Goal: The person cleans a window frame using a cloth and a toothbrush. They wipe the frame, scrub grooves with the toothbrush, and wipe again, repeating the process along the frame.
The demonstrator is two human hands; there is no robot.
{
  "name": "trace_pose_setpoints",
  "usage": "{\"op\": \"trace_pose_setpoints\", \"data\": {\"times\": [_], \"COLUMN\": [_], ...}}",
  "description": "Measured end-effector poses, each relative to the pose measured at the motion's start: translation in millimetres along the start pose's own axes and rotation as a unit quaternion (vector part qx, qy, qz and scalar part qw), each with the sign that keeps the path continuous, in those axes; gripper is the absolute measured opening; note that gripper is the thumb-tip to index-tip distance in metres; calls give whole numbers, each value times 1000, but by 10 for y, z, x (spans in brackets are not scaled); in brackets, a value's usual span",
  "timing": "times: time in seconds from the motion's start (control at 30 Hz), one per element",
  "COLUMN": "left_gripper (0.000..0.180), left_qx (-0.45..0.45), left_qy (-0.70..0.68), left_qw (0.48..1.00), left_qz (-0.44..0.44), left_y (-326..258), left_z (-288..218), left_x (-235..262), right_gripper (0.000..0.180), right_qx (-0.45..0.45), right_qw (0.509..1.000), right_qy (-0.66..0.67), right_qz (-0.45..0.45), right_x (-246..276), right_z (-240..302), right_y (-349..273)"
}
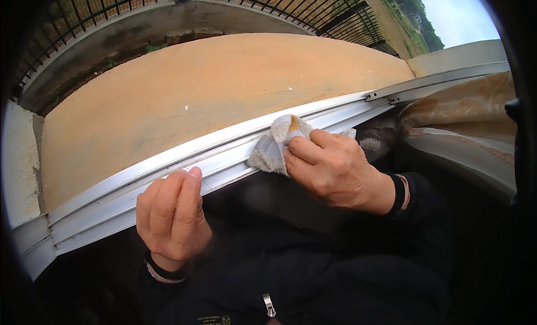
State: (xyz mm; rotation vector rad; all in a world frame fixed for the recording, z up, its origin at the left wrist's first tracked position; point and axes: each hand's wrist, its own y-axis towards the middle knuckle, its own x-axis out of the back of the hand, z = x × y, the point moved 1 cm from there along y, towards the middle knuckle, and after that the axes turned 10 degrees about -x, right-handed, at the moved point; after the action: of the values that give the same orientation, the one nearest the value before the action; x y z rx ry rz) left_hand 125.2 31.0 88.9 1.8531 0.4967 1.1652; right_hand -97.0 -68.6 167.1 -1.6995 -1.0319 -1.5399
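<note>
Tiny yellowish print and emblem, too small to read, on black jacket

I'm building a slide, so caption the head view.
A right hand holds a pale cloth on a silver window track, the left hand nearby.

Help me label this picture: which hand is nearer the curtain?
Right. The right hand holds the cloth, to the left of the curtain; the left hand is farther left, at the window track.
</note>
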Motion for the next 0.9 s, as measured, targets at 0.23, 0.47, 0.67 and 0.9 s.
{"op": "trace_pose_setpoints", "data": {"times": [0.23,0.47,0.67,0.9], "left_gripper": [20,19,36,45], "left_qx": [12,44,10,-7], "left_qy": [-15,128,148,119], "left_qw": [1000,988,977,963], "left_qz": [-23,-77,-153,-240], "left_y": [-115,-389,-622,-678], "left_z": [13,448,655,734], "left_x": [337,689,694,663], "right_gripper": [20,11,11,14], "right_qx": [-35,16,123,172], "right_qw": [983,995,992,981], "right_qy": [145,61,12,24], "right_qz": [105,73,-10,-83], "right_x": [223,182,20,-62], "right_z": [-384,-428,83,761], "right_y": [7,11,352,902]}}
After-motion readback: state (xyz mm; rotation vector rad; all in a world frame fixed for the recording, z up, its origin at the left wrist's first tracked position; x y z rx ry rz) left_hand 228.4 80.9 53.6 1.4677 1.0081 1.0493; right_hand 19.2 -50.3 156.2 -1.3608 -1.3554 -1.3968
